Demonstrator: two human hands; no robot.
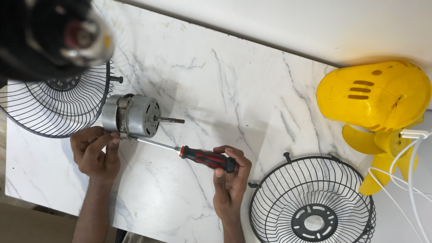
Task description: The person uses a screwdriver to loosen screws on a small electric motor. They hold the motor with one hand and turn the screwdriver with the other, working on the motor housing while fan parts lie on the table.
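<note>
Head view: motor (130, 116) lies on its side on the marble table (225, 81), shaft pointing away from the left hand (95, 153), whose fingers pinch its near edge. Right of the motor, the right hand (230, 177) grips a screwdriver (189, 153), blade angled into the motor. Grilles and yellow fan parts lie around.

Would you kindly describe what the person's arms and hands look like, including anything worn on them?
Both forearms are bare, with no sleeves in view. The left hand and right hand wear no gloves, and no rings, watch or bracelet show. The fingernails are short and unpainted. No markings or cables are on either arm.
</note>
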